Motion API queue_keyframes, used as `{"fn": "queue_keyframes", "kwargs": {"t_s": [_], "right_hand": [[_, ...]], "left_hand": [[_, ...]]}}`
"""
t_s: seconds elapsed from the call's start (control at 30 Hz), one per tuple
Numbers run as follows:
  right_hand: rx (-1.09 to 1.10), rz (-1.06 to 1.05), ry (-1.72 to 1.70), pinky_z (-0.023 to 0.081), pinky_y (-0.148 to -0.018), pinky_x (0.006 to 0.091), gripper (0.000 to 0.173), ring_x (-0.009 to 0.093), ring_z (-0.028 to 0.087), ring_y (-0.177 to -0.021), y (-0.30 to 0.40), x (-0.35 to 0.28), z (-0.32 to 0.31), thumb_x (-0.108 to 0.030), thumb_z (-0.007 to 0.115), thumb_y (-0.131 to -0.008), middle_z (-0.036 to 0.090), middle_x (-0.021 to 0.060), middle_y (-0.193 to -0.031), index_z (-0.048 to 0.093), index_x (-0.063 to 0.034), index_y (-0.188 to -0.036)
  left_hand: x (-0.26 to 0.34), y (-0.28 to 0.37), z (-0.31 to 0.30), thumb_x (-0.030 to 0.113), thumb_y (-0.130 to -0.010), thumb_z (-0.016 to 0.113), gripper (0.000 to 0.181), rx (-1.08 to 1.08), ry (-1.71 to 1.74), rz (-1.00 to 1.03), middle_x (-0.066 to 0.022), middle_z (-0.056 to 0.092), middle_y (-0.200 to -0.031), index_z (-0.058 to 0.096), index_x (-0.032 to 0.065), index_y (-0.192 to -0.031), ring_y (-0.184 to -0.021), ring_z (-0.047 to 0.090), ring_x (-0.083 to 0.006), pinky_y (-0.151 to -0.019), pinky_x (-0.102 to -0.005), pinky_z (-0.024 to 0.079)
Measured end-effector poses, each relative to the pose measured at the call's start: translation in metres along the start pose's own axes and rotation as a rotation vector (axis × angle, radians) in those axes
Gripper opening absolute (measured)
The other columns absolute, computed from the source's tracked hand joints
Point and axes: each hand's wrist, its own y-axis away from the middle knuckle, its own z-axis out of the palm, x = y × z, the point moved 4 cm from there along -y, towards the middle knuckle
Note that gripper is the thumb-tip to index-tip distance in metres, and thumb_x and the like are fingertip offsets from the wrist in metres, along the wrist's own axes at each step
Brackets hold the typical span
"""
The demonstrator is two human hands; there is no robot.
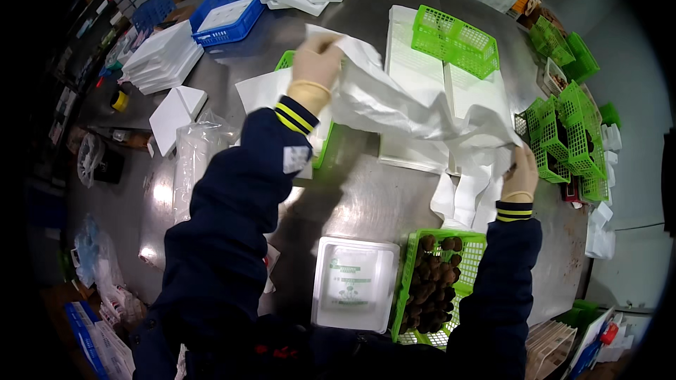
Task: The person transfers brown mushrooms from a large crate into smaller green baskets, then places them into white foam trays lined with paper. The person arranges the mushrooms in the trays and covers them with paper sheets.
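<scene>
A long white paper sheet (391,100) hangs between my gloved hands in loose folds. My left hand (319,60) pinches its upper left end, above a green plastic basket (323,150) that is partly hidden by white sheets. At the right, my right hand (518,171) grips the other end, and strips of white paper (467,192) hang near it. Below are stacks of white sheets (414,155), with an empty green basket (457,42) on top. Close to my body lie a white foam tray (356,285) and a green basket (475,253) of brown mushrooms (433,279).
Foam lids (161,58) are piled at the left by a blue crate (227,34). Clear plastic wrap (198,153) lies left of my left forearm. Green baskets (573,132) stand along the table's right side. A yellow tape roll (120,101) rests at the far left.
</scene>
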Motion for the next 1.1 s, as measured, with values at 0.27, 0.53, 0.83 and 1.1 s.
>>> {"fn": "queue_keyframes", "kwargs": {"t_s": [0.27,0.53,0.83,1.1], "right_hand": [[-0.511,-0.034,0.654,0.05,-0.1,0.0298,0.061,0.021,0.065,-0.118,0.065,0.097,0.051,0.002,0.071,-0.078,0.068,0.0138,-0.127,0.06,-0.0107,-0.137],[0.435,-0.52,0.338,0.052,-0.091,0.0303,0.03,0.02,0.066,-0.101,-0.007,-0.042,-0.127,0.005,0.065,-0.089,0.069,0.0123,-0.115,0.065,0.0105,-0.118],[0.902,-0.724,1.41,0.054,-0.093,0.0299,0.044,0.025,0.069,-0.107,0.037,-0.059,-0.23,0.002,0.067,-0.085,0.07,0.017,-0.121,0.065,-0.0046,-0.129],[0.744,-0.207,0.054,0.046,-0.059,0.0254,0.025,0.009,0.059,-0.068,0.017,0.001,-0.246,-0.007,0.076,-0.086,0.068,0.002,-0.084,0.072,0.005,-0.108]], "left_hand": [[-0.038,0.18,0.117,0.02,-0.092,0.069,0.037,-0.973,0.091,-0.167,-0.0116,0.069,-0.113,0.064,0.0053,-0.126,-0.103,0.064,-0.0161,-0.092,-0.0313,0.052],[-0.096,0.145,0.06,0.029,-0.086,0.07,0.059,-0.66,-0.644,0.002,-0.0214,0.066,-0.118,0.054,0.0042,-0.137,-0.113,0.062,-0.0376,-0.1,-0.0423,0.048],[-0.115,0.177,0.254,0.02,-0.086,0.069,0.054,-1.0,-0.845,0.47,-0.0118,0.059,-0.131,0.052,0.0043,-0.135,-0.125,0.052,-0.03,-0.107,-0.0422,0.04],[-0.18,0.209,0.341,0.018,-0.083,0.064,0.052,-0.721,-1.123,0.895,-0.0172,0.057,-0.126,0.054,0.0003,-0.131,-0.128,0.048,-0.0357,-0.111,-0.0543,0.033]]}}
